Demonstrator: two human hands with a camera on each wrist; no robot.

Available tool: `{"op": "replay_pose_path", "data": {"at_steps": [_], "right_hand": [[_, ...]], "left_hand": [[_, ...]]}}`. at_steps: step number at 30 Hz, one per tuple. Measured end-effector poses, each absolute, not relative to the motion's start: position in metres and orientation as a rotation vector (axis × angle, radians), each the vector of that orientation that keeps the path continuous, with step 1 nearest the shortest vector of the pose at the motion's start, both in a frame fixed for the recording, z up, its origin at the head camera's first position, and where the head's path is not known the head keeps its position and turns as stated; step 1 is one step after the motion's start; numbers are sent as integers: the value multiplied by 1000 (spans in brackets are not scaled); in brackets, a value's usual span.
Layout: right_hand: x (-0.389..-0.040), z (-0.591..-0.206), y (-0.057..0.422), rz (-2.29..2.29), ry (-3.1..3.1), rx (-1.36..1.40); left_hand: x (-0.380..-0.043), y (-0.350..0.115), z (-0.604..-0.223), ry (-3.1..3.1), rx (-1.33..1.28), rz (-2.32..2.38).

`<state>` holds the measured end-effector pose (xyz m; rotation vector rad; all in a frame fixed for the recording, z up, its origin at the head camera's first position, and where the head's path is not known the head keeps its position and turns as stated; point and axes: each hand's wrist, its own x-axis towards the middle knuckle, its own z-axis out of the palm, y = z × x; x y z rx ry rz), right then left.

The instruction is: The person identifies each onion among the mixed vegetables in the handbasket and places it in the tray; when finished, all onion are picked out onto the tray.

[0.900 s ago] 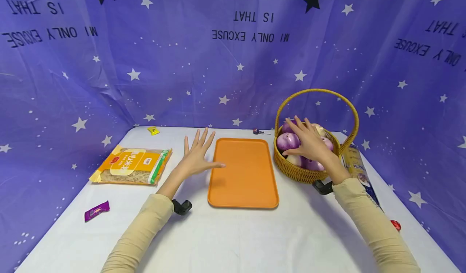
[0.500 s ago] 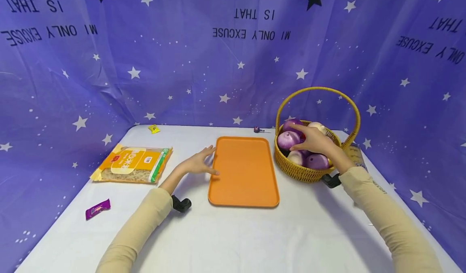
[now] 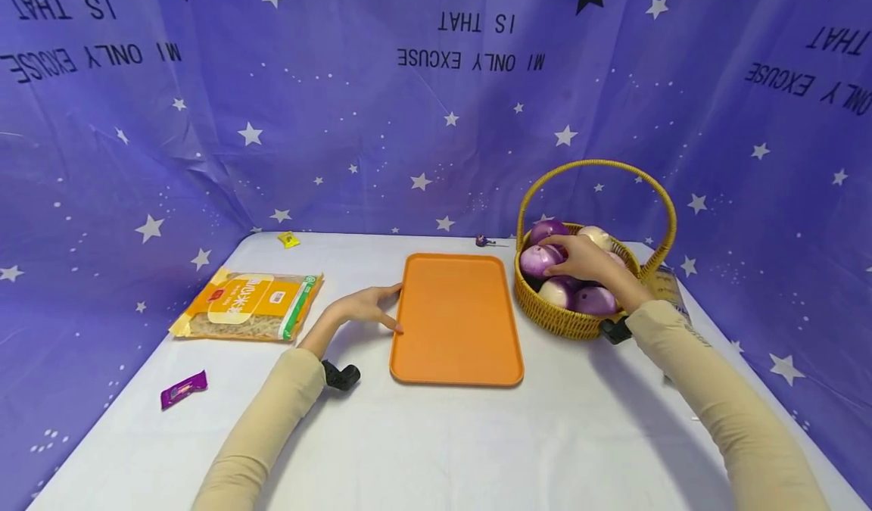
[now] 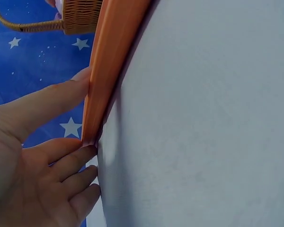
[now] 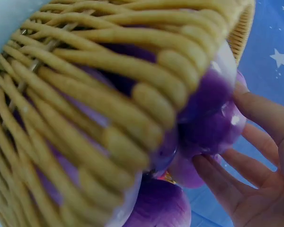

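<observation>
My left hand (image 3: 368, 306) rests at the left edge of an orange tray (image 3: 456, 318) lying flat. In the left wrist view its thumb and fingertips touch the tray's rim (image 4: 106, 71), spread apart along it. My right hand (image 3: 584, 259) reaches into a wicker basket (image 3: 565, 323) with a tall handle. Its thumb and fingers are curled round a glossy purple onion (image 3: 538, 260), which still sits among several other purple and whitish onions. The right wrist view shows thumb and fingertips against a purple onion (image 5: 210, 125) beyond the basket rim; part of the grip is hidden.
An orange and yellow food packet (image 3: 248, 306) lies at the left, with a purple-wrapped sweet (image 3: 184, 390) nearer. Along the back are a yellow-wrapped sweet (image 3: 288, 239) and a lollipop (image 3: 484, 241). A printed packet (image 3: 664, 288) lies behind the basket, partly hidden by the arm.
Both hands have come down from above with spread fingers. The left now touches the tray's left edge; the right has closed its fingers round an onion in the basket.
</observation>
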<state>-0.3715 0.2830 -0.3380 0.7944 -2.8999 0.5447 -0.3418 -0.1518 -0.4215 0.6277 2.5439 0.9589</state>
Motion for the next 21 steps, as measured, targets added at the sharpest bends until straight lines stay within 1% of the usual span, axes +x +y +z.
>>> {"op": "replay_pose_path", "data": {"at_steps": [14,21], "right_hand": [[-369,-337,288,581,-2810,746],[-353,-327,277,699,-2682,736]], "left_hand": [[-344,-154,-423,2588,640,906],[-342,-155,-425,2580,622,919]]}}
